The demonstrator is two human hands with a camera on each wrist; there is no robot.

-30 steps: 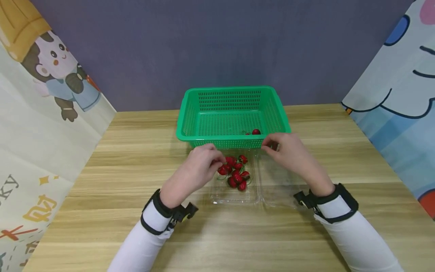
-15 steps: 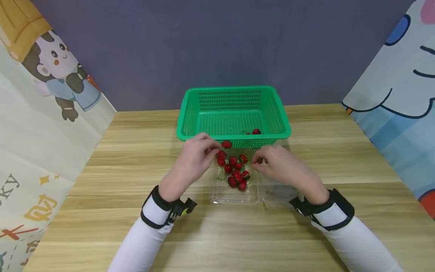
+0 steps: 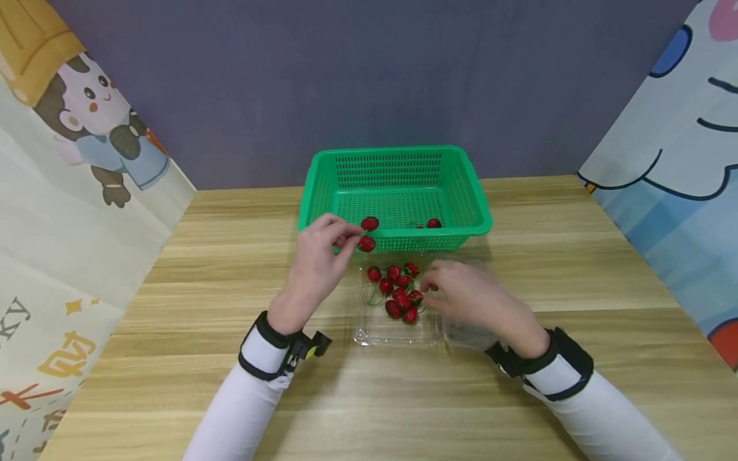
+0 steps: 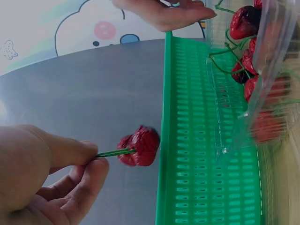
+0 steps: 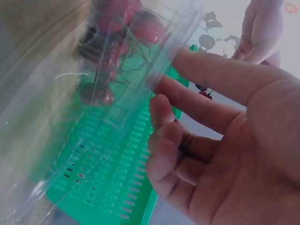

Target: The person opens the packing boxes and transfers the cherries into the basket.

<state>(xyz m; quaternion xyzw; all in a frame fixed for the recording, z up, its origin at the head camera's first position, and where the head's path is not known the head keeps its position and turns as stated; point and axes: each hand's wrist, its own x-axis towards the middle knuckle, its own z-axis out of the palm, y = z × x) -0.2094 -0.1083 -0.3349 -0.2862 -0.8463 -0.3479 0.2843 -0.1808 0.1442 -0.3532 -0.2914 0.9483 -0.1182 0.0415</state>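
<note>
By their green stems my left hand pinches a pair of red cherries between thumb and forefinger. The pair hangs at the front rim of the green basket in the head view. In the left wrist view the thin stems run from the fingertips to the cherries. My right hand hovers over the right side of the clear plastic box, fingertips beside the heaped cherries. Its thumb and forefinger stand apart with nothing between them in the right wrist view.
Inside the basket, near its front wall, lie a cherry and part of another. The box's clear lid lies opened out to the right, partly under my right forearm. A dark wall rises behind the wooden table.
My left hand has lifted the pair of cherries out of the box and carried it up to the basket's rim. My right hand has moved from the basket's front right corner down to the box.
</note>
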